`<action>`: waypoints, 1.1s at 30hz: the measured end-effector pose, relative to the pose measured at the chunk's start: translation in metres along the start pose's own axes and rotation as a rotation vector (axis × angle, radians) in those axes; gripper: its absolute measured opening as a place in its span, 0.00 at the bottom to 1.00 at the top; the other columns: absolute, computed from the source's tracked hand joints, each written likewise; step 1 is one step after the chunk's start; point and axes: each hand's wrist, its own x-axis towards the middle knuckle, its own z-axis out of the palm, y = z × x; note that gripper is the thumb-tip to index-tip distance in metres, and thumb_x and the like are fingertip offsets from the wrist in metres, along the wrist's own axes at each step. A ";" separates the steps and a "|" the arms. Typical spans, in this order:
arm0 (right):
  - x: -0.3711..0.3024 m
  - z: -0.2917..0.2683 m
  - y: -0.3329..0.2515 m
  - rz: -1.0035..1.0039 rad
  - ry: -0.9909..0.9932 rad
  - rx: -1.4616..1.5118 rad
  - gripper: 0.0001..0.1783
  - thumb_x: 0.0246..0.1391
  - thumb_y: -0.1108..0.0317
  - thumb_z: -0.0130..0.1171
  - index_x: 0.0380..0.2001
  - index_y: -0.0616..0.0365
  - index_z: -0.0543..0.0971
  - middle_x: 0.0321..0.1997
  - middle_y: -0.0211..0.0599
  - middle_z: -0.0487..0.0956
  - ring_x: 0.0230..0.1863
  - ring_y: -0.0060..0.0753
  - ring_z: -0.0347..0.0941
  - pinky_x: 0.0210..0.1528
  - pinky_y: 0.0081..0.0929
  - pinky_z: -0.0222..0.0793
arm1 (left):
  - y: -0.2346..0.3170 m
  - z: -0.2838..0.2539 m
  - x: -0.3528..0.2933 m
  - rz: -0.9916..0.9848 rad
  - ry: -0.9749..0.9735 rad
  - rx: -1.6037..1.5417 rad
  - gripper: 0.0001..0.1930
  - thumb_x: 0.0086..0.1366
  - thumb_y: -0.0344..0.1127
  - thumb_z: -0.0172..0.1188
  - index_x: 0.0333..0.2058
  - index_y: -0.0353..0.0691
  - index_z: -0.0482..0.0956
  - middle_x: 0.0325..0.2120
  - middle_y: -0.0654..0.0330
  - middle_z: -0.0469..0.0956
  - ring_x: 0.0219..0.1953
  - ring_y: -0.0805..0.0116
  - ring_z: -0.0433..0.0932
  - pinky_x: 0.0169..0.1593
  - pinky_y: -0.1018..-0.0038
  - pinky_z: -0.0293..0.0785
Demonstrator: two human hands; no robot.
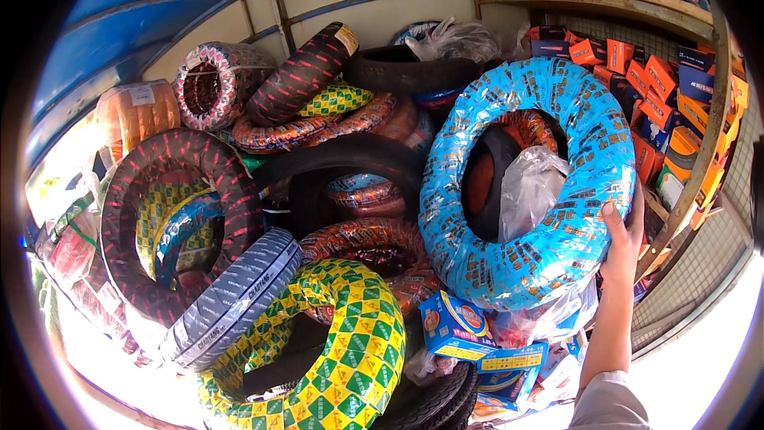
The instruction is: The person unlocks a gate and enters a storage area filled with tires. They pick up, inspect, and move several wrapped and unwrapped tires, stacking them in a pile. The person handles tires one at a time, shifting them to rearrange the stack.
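Right hand: we clasp the blue-wrapped tire at its right edge.
Left hand: we cannot tell.
Below tire: blue-and-yellow boxes.

V. bright, lower L/R blown out, edges bent.

The person's right forearm rises steeply from below, leaning slightly to the right as it goes up. A light grey sleeve covers its lower end; above the hem the skin is bare as far as the wrist, which is roughly in line with the arm. The right hand is raised upright in a clasp. Its thumb points up and a little left on the near side, opposite the fingers, which wrap behind and are mostly hidden.
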 end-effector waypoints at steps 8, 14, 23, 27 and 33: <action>0.110 0.008 0.022 0.081 -0.138 -0.105 0.43 0.43 0.57 0.65 0.61 0.65 0.63 0.52 0.47 0.72 0.51 0.37 0.70 0.54 0.30 0.64 | 0.001 0.009 0.004 0.007 -0.006 -0.022 0.19 0.69 0.34 0.41 0.58 0.50 0.63 0.39 0.50 0.74 0.33 0.47 0.76 0.39 0.50 0.70; 0.176 -0.043 0.077 0.149 -0.123 -0.174 0.32 0.50 0.55 0.59 0.53 0.66 0.72 0.47 0.41 0.75 0.48 0.34 0.70 0.52 0.28 0.64 | -0.001 0.014 0.006 0.016 0.009 -0.029 0.19 0.69 0.34 0.41 0.58 0.49 0.64 0.39 0.50 0.75 0.33 0.47 0.76 0.39 0.50 0.71; 0.090 0.107 0.007 -0.584 -0.450 -0.516 0.18 0.51 0.65 0.61 0.44 0.64 0.77 0.46 0.49 0.77 0.49 0.48 0.74 0.54 0.36 0.67 | -0.001 0.019 0.003 0.013 0.039 0.037 0.18 0.69 0.35 0.41 0.57 0.47 0.65 0.39 0.50 0.75 0.33 0.47 0.76 0.39 0.50 0.71; 0.079 0.198 0.043 -0.729 -0.858 -0.532 0.14 0.50 0.62 0.61 0.34 0.61 0.78 0.37 0.46 0.78 0.43 0.50 0.73 0.46 0.39 0.70 | -0.014 0.022 0.006 0.022 0.067 -0.026 0.18 0.69 0.35 0.41 0.56 0.47 0.65 0.39 0.50 0.75 0.33 0.47 0.76 0.39 0.50 0.71; 0.061 0.333 0.145 -0.538 -0.991 -0.639 0.15 0.50 0.59 0.59 0.34 0.60 0.80 0.38 0.48 0.79 0.44 0.50 0.75 0.46 0.43 0.70 | -0.023 0.016 0.008 -0.003 0.086 -0.014 0.17 0.69 0.35 0.41 0.55 0.46 0.66 0.39 0.49 0.75 0.33 0.46 0.76 0.39 0.50 0.71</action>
